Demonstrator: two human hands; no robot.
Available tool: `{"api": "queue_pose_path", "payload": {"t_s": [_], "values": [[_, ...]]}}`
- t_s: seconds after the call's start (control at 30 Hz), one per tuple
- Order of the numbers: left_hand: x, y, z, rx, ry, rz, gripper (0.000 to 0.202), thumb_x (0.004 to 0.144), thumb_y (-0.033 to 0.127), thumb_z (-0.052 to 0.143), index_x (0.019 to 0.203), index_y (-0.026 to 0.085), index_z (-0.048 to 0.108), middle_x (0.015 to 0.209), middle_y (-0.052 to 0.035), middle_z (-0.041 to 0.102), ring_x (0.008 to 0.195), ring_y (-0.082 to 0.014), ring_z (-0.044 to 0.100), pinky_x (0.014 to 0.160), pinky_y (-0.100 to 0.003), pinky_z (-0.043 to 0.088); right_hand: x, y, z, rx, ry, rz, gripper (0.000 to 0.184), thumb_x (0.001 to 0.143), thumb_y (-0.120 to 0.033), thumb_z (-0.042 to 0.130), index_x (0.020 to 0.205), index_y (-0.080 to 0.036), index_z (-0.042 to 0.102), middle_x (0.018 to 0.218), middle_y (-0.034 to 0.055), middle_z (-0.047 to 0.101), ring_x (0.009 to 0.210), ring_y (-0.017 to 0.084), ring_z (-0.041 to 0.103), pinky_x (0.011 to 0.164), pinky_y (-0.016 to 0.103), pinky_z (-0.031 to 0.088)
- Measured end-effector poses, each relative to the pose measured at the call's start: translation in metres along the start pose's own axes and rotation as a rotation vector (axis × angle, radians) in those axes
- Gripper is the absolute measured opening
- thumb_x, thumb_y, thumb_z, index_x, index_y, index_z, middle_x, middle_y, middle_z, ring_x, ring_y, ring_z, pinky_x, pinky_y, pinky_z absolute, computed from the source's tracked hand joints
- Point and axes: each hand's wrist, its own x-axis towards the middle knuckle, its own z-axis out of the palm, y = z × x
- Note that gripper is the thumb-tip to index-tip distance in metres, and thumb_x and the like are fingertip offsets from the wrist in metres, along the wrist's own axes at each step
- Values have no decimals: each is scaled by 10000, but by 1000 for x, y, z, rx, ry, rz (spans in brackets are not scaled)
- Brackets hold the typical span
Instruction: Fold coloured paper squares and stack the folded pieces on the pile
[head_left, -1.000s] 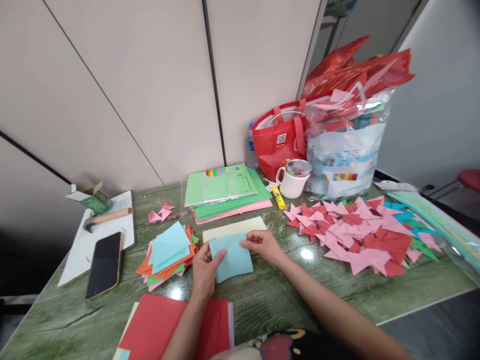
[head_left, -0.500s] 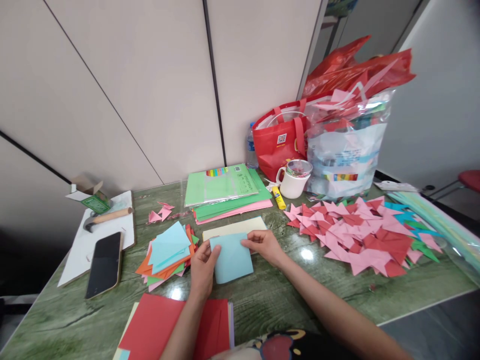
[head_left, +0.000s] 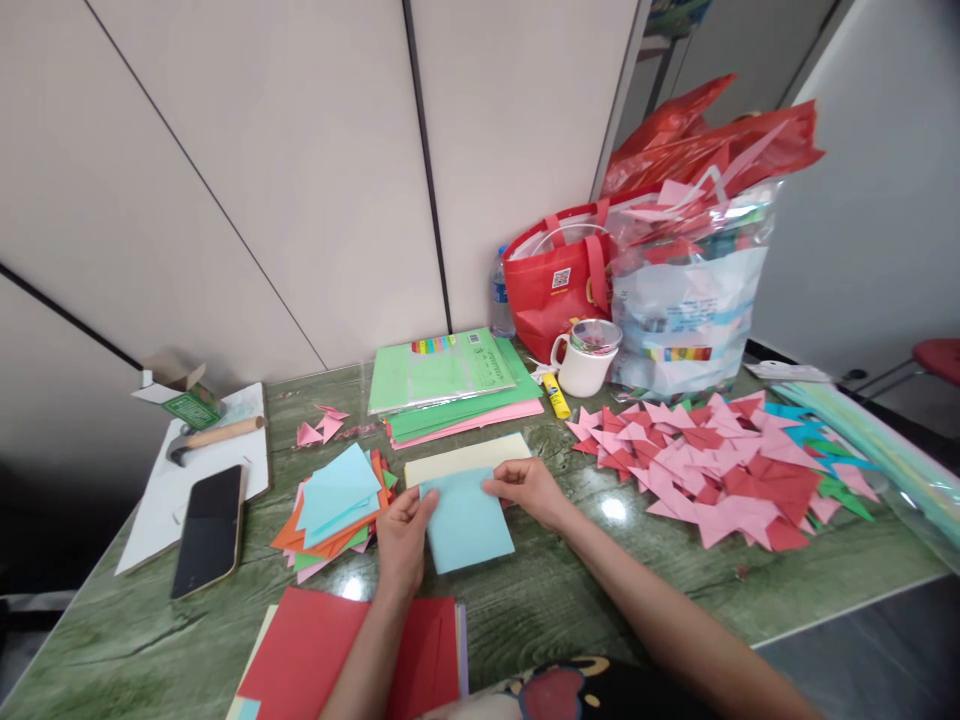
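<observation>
A light blue paper sheet (head_left: 468,525) lies on the green marbled table (head_left: 570,600), partly over a cream sheet (head_left: 465,457). My left hand (head_left: 403,540) grips its left edge with fingers and thumb closed on it. At the sheet's upper right corner my right hand (head_left: 525,487) pinches the paper. A stack of mixed coloured paper squares (head_left: 335,505) sits just left of my left hand.
Folded pink and red paper shapes (head_left: 712,470) cover the right side. At the back are green and pink sheets (head_left: 450,385), a glue stick (head_left: 556,395), a white mug (head_left: 589,360), a red bag (head_left: 559,280) and a plastic bag (head_left: 686,300). Red sheets (head_left: 330,650) lie near me; a phone (head_left: 210,525) and hammer (head_left: 214,437) at left.
The blue sheet has been flattened and now reaches further toward me. My left thumb has slid to its left edge. My right hand has stayed in place.
</observation>
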Motion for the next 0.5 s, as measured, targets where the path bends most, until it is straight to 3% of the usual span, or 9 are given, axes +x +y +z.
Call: {"api": "queue_pose_path", "payload": {"t_s": [0.1,0.23,0.33,0.5], "values": [[0,3,1,4,-34,-25,340,610,264,692,912,114,647,759,-77,708,670,-194,647,613,-283,512,0,0,-1,29,13,25,291,514,-386,727,556,-139,579,510,-36,565,455,88,503,452,215,435],[-2,8,2,30,-162,-104,417,617,258,691,1006,129,613,819,-87,703,710,-203,643,621,-285,504,0,-1,-4,50,16,52,297,500,-394,732,568,-136,601,526,-22,595,471,104,532,465,230,452],[-3,8,2,68,-230,-157,384,613,249,696,964,112,627,819,-99,701,675,-197,640,601,-282,497,0,0,-5,44,1,61,300,498,-397,733,578,-132,616,529,-11,606,475,110,540,458,231,456],[-3,7,1,109,-240,-180,309,593,237,711,867,107,652,790,-95,703,644,-188,634,607,-288,493,0,0,-5,34,1,72,304,487,-402,735,580,-136,623,524,-8,610,471,114,541,445,234,458]]}}
